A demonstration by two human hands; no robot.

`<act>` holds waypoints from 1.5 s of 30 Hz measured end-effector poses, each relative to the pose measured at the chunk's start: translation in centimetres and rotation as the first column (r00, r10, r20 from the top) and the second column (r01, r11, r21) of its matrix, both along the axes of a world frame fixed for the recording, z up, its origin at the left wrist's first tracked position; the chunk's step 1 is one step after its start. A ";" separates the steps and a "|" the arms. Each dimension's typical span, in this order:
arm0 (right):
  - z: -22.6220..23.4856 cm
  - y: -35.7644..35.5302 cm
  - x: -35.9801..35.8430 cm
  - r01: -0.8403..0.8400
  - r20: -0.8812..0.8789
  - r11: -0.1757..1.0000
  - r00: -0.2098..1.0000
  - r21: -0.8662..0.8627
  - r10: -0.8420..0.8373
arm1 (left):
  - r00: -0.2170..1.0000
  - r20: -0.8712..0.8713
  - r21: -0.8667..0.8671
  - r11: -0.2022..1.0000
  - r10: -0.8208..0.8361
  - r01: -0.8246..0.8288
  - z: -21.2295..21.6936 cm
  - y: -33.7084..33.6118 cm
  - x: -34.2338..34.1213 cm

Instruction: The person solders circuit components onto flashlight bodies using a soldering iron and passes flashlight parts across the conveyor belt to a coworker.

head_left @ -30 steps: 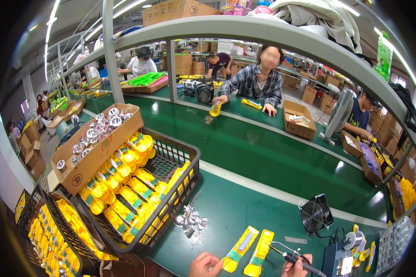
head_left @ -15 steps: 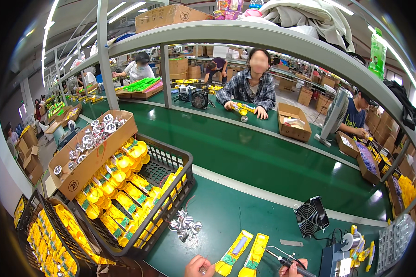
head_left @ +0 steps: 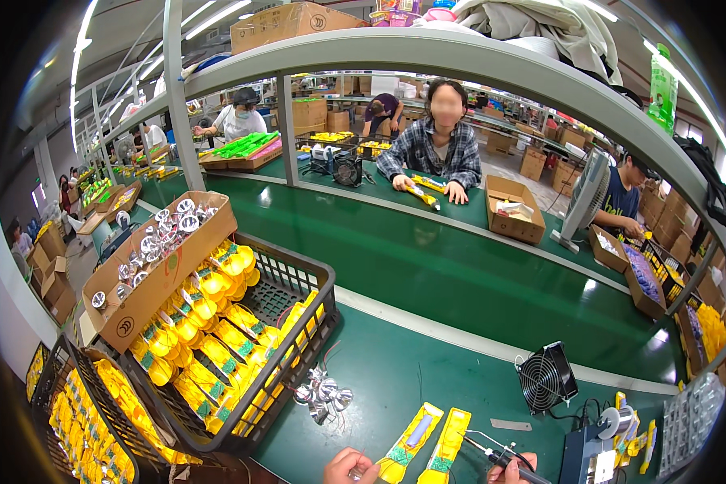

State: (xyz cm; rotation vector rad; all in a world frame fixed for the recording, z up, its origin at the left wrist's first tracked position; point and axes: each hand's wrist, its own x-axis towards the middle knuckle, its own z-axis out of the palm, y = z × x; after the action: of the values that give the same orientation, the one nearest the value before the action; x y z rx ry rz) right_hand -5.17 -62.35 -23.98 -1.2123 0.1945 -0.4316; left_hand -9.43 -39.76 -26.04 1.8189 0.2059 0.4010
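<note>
Slantwise, both yellow shells (head_left: pixel 427 440) point up-right — lengthwise.

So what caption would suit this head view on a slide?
Left hand by yellow parts, right hand holding a soldering iron beside the green belt.

Only the fingers of both hands showed at the near edge. The left hand (head_left: pixel 348 466) curled loosely, knuckles up; the right hand (head_left: pixel 511 468), well apart, was closed in a grip.
</note>
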 end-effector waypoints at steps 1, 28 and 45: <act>0.0 0.0 0.1 0.009 0.005 1.000 1.000 0.005 -0.009 | 1.000 0.015 0.001 1.000 0.005 -0.005 0.0 0.0 0.0; -1.0 -1.0 1.7 0.144 -0.110 0.959 0.987 0.245 -0.120 | 0.973 0.036 0.000 0.974 -0.226 0.226 4.4 3.8 14.2; -1.1 -1.4 1.6 0.184 -0.175 0.948 0.974 0.260 -0.141 | 0.953 0.137 0.146 0.957 -0.269 0.249 3.3 3.0 13.0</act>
State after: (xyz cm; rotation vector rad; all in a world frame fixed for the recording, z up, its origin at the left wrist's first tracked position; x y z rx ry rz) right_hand -3.60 -63.74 -25.11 -0.9583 0.4757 -0.4385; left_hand 3.61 -36.73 -22.76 1.8996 -0.1710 0.3741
